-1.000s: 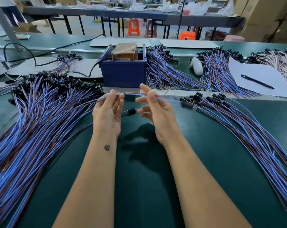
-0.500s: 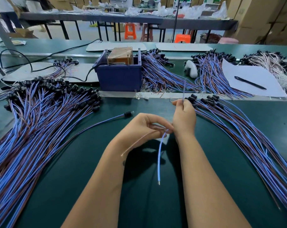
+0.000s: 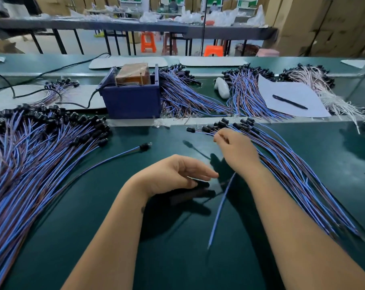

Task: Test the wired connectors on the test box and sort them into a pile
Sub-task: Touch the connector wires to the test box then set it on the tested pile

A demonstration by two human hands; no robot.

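Observation:
The blue test box (image 3: 133,103), with a brown block inside, stands at the back centre of the green mat. A big pile of blue-and-brown wired connectors (image 3: 37,155) lies on the left, and another pile (image 3: 286,170) fans out on the right. My right hand (image 3: 236,149) pinches one wired connector (image 3: 191,129) near the right pile's black heads; its blue tail (image 3: 219,208) hangs down past my wrist. My left hand (image 3: 175,174) hovers over the mat with relaxed fingers, holding nothing. A single wired connector (image 3: 144,146) lies alone beside the left pile.
Behind a raised strip lie more wire bundles (image 3: 188,97), a white object (image 3: 222,88) and a paper sheet (image 3: 298,91) with a black pen (image 3: 289,102). A black cable (image 3: 87,102) runs from the box to the left. Tables, stools and cartons stand beyond.
My left hand has let go of the wire it pinched and opened. My right hand has moved up and right to the right pile's heads, carrying the wire.

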